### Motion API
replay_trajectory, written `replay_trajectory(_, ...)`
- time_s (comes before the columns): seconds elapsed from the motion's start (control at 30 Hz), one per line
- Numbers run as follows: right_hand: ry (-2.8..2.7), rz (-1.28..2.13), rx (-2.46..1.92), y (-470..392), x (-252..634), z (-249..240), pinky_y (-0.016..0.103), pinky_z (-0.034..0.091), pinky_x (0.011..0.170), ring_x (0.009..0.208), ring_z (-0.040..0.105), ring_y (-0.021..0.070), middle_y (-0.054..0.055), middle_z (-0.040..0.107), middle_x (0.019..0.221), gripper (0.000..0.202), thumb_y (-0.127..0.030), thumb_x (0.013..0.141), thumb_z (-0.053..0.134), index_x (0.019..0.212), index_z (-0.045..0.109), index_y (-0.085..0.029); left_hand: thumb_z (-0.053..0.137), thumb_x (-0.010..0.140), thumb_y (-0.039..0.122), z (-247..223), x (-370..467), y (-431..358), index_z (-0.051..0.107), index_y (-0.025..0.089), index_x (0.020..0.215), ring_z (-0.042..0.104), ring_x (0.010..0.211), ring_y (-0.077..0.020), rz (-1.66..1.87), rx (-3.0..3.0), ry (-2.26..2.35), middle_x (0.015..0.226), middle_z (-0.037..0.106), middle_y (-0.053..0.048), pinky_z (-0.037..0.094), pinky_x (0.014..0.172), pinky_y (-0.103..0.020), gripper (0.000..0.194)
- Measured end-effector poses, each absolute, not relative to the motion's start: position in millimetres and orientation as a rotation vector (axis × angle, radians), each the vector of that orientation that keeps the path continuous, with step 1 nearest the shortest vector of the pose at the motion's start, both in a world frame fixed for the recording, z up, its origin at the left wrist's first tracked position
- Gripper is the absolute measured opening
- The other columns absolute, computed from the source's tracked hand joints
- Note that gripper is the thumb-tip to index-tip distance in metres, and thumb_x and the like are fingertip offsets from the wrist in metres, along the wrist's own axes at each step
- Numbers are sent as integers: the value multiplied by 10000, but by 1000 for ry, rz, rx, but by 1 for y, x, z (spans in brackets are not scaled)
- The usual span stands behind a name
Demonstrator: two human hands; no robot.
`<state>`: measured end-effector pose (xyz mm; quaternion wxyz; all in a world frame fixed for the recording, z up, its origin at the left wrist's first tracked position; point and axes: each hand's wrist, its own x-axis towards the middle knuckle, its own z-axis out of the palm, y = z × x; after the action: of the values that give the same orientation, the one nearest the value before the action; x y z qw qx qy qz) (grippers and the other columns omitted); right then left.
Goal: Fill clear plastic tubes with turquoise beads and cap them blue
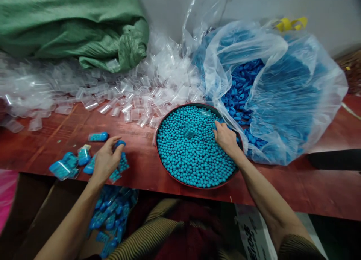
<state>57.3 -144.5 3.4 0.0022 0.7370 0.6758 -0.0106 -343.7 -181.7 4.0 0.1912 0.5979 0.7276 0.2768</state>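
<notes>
My left hand (107,158) is at the table's front left, thumb and forefinger about the blue cap of a clear container filled with blue beads (123,163). Around it lie more capped, bead-filled containers, including one (98,136) on its side. My right hand (226,139) is over the right part of a round, red-rimmed basin (158,154), its fingers curled; whatever they hold is hidden. Turquoise beads (194,162) fill the basin, with a filled clear container (189,130) lying on them. Some blue caps sit beside my right hand at the basin's edge.
Many clear plastic tubes (132,105) are heaped along the back, partly under a green sack (84,30). A clear bag (284,113) of blue caps (239,90) stands right of the basin. Below the table edge are many finished containers (109,215) and a printed white box (255,233).
</notes>
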Motion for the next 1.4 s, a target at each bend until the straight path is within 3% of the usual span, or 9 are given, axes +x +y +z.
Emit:
replay_trajectory(0.13,2047,11,2239,-127,57,-5,330,467,620,791,648,263,198,582,1076,446,-254,887,427,1316,440,-132,436,833,356,4,-338,-178,578,150,1118,535,1054,-299,713,1958,2274,1072,606,-127,407,942,-454,379)
replay_trajectory(0.27,2166,-181,2318,-117,59,-7,347,480,687,851,633,259,179,598,1035,327,-183,851,428,1148,548,-119,386,880,296,15,-278,-170,597,168,1046,573,967,-246,807,2133,1931,1009,634,-104,440,889,-387,297)
replay_trajectory(0.5,1988,-1598,2855,-134,69,-2,275,497,518,593,613,153,2,581,730,216,-306,778,529,945,503,-172,508,847,244,-1,-167,-134,514,175,1180,593,986,-228,501,2147,1410,1145,602,-94,462,873,-358,340)
replay_trajectory(0.57,2100,-1415,2736,-150,69,-1,281,498,576,655,622,159,8,596,741,147,-304,784,534,862,520,-180,525,840,244,-8,-154,-127,515,168,1159,593,983,-236,460,2127,1382,1125,607,-97,464,868,-367,328)
replay_trajectory(0.63,2254,-919,2534,-163,69,0,304,484,667,761,624,184,35,631,802,127,-306,810,530,833,564,-186,539,835,251,-12,-150,-123,515,168,1137,590,983,-237,456,2129,1375,1106,610,-93,461,869,-367,314)
replay_trajectory(0.8,2328,-199,2195,-170,58,2,333,445,758,930,604,246,114,650,1004,266,-354,872,508,1048,597,-175,559,827,262,-11,-145,-124,515,213,1126,590,935,-217,420,2170,1423,1023,613,-58,459,839,-336,305)
replay_trajectory(1.0,2355,-163,2164,-159,46,-16,320,446,785,942,614,243,134,669,983,247,-260,900,459,1050,606,-130,562,821,313,-10,-137,-129,575,224,1048,574,934,-239,388,2161,1419,993,575,-66,459,819,-355,245)
replay_trajectory(1.2,2399,-304,2022,-168,53,-17,287,462,741,912,615,211,112,636,1043,389,-232,915,405,1288,483,-152,534,811,265,-8,-144,-129,550,175,1008,595,847,-228,480,2103,1351,845,611,-49,456,811,-345,218)
replay_trajectory(1.4,2439,-367,2069,-165,57,1,307,467,719,881,612,225,117,635,993,344,-253,883,441,1181,583,-155,504,824,263,-9,-145,-132,536,184,1078,608,857,-210,506,1984,1242,890,639,-37,454,831,-330,268)
